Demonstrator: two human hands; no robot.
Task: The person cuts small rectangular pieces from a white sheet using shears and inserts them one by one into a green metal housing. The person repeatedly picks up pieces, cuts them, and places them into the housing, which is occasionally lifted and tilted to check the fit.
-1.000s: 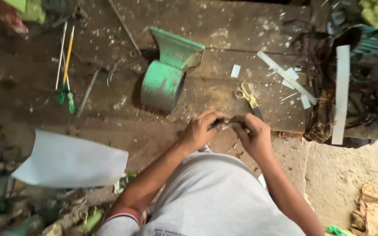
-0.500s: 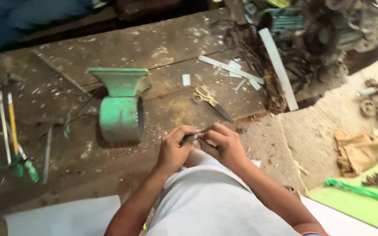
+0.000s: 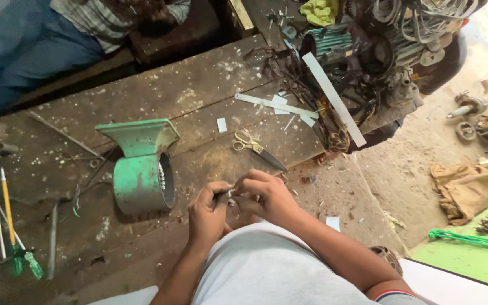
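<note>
My left hand (image 3: 207, 212) and my right hand (image 3: 266, 195) meet just above my lap, at the near edge of a worn wooden workbench (image 3: 199, 96). Both pinch a small, thin, light-coloured piece (image 3: 230, 193) between the fingertips; what it is I cannot tell. A green motor housing (image 3: 141, 169) lies on the bench just left of my left hand. Scissors with yellow handles (image 3: 255, 148) lie on the bench just beyond my right hand.
Screwdrivers and thin rods (image 3: 7, 223) lie at the bench's left end. White strips (image 3: 331, 96) and scraps lie near a tangle of wire and motor parts (image 3: 368, 51) at the far right. A seated person (image 3: 57, 34) is across the bench. A brown cloth (image 3: 463, 189) lies on the floor.
The view has swung right and tilted, so the bench shifted left in the picture. My hands stay together on the small piece, with only slight finger movement.
</note>
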